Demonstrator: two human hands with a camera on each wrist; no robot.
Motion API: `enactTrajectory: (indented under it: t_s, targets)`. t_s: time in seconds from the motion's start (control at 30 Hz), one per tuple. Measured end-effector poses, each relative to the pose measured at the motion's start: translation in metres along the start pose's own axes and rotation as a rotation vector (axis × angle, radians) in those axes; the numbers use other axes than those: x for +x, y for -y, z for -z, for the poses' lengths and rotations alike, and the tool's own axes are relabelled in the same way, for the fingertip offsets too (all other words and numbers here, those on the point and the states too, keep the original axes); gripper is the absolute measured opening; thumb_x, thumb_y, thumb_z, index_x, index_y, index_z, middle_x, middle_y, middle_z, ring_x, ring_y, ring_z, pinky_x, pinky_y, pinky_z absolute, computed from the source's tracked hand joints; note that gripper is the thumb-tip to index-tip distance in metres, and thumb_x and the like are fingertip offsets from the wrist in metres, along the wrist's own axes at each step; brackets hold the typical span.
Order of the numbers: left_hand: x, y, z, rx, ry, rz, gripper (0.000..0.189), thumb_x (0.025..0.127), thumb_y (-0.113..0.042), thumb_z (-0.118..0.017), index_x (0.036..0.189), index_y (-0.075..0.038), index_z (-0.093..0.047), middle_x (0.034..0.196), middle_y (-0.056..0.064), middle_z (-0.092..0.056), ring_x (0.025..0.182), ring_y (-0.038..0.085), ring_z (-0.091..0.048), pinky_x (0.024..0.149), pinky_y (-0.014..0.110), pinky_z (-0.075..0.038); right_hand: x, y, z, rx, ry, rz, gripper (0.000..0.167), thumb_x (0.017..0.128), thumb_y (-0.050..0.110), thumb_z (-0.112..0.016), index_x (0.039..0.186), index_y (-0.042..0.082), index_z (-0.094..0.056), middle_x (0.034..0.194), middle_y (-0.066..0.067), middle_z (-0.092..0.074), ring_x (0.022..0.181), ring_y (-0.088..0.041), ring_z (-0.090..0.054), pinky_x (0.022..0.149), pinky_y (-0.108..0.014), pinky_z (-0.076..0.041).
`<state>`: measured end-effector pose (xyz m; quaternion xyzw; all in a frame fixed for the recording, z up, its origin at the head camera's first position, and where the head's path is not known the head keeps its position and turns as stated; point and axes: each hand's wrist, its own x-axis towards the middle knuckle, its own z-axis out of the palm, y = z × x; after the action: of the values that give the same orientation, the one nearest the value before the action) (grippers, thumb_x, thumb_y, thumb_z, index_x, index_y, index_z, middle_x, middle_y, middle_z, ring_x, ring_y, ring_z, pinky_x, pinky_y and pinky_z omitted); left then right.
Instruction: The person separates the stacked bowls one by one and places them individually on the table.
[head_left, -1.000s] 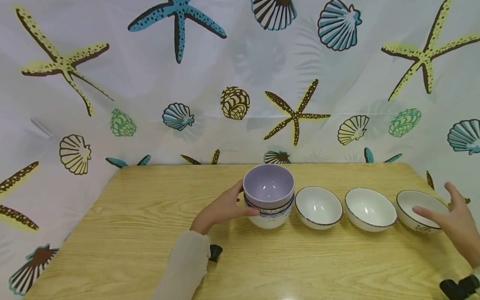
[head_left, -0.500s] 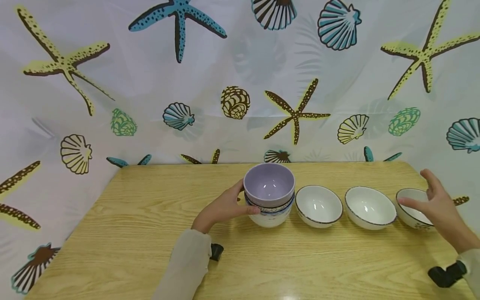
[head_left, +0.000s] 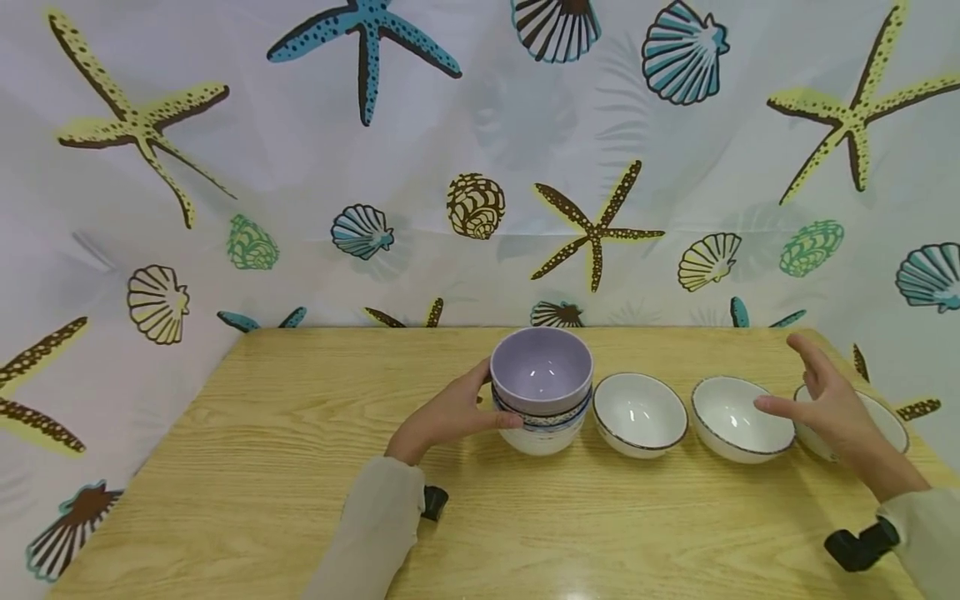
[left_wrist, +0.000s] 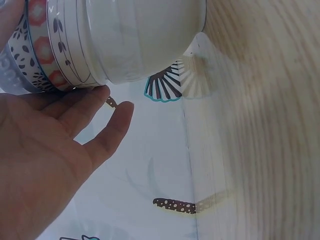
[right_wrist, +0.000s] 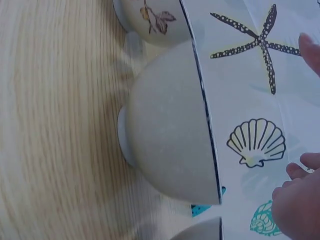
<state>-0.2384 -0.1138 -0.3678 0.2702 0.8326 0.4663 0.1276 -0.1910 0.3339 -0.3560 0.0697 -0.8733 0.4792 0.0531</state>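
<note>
My left hand [head_left: 448, 417] grips a stack of bowls from the left, thumb across the front and fingers behind. A lilac bowl [head_left: 542, 373] tops the stack; patterned bowls [left_wrist: 42, 42] and a white bowl [left_wrist: 145, 37] sit beneath it. To the right, three white bowls with dark rims stand in a row: one beside the stack [head_left: 640, 414], a middle bowl [head_left: 735, 417] and a far-right bowl [head_left: 881, 425]. My right hand [head_left: 832, 410] hovers over the last two, thumb and fingers spread, holding nothing. In the right wrist view, its fingers [right_wrist: 295, 205] show apart from the middle bowl's rim.
The bowls stand on a wood-grain table [head_left: 315, 467]. Behind it hangs a white curtain [head_left: 420, 150] printed with shells and starfish, which meets the table's back edge. Black wrist-camera mounts [head_left: 861, 546] sit below both wrists.
My right hand has moved left, from over the far-right bowl toward the middle bowl, staying spread. My left hand keeps its grip on the stack, which has not moved.
</note>
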Motion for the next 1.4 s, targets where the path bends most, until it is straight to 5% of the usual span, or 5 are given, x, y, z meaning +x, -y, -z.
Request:
enactTrajectory:
  t_s: [0.5, 0.77, 0.97, 1.3, 1.4]
  targets:
    - [0.002, 0.004, -0.005, 0.001, -0.004, 0.007, 0.102, 0.079, -0.046, -0.075, 0.154, -0.016, -0.013, 0.157, 0.01, -0.024, 0.143, 0.035, -0.024, 0.107, 0.061, -0.032, 0.008, 0.028, -0.035, 0.053, 0.065, 0.06, 0.093, 0.088, 0.011, -0.068, 0.155, 0.014, -0.004, 0.161, -0.013, 0.0, 0.146, -0.036, 0.004, 0.1, 0.005, -0.013]
    - [0.001, 0.002, -0.005, 0.003, 0.001, 0.017, 0.107, 0.076, -0.051, -0.075, 0.154, -0.016, -0.012, 0.158, 0.009, -0.023, 0.144, 0.033, -0.023, 0.108, 0.06, -0.031, 0.012, 0.043, -0.059, 0.096, 0.122, 0.065, 0.093, 0.086, 0.01, -0.07, 0.155, 0.013, -0.008, 0.16, -0.014, -0.008, 0.146, -0.038, 0.0, 0.116, -0.048, -0.008]
    - [0.003, 0.001, -0.005, 0.013, -0.002, 0.016, 0.103, 0.078, -0.046, -0.075, 0.154, -0.016, -0.012, 0.157, 0.01, -0.023, 0.144, 0.034, -0.023, 0.107, 0.06, -0.031, 0.015, 0.053, -0.077, 0.121, 0.14, 0.121, 0.089, 0.085, 0.007, -0.07, 0.154, 0.01, -0.013, 0.159, -0.014, -0.015, 0.147, -0.036, -0.006, 0.111, -0.009, -0.018]
    - [0.001, 0.0, -0.001, 0.018, -0.003, 0.016, 0.103, 0.079, -0.047, -0.075, 0.154, -0.015, -0.013, 0.157, 0.011, -0.025, 0.143, 0.035, -0.024, 0.107, 0.062, -0.031, 0.029, 0.06, -0.102, 0.19, 0.204, 0.178, 0.09, 0.084, 0.008, -0.071, 0.153, 0.01, -0.014, 0.159, -0.011, -0.015, 0.148, -0.029, -0.006, 0.11, -0.006, -0.017]
    - [0.0, -0.001, -0.001, 0.015, -0.004, 0.024, 0.103, 0.079, -0.046, -0.075, 0.154, -0.015, -0.013, 0.157, 0.011, -0.025, 0.143, 0.035, -0.024, 0.107, 0.061, -0.031, 0.032, 0.064, -0.109, 0.172, 0.22, 0.194, 0.09, 0.084, 0.009, -0.072, 0.154, 0.012, -0.015, 0.159, -0.011, -0.017, 0.148, -0.028, -0.006, 0.117, -0.022, -0.015]
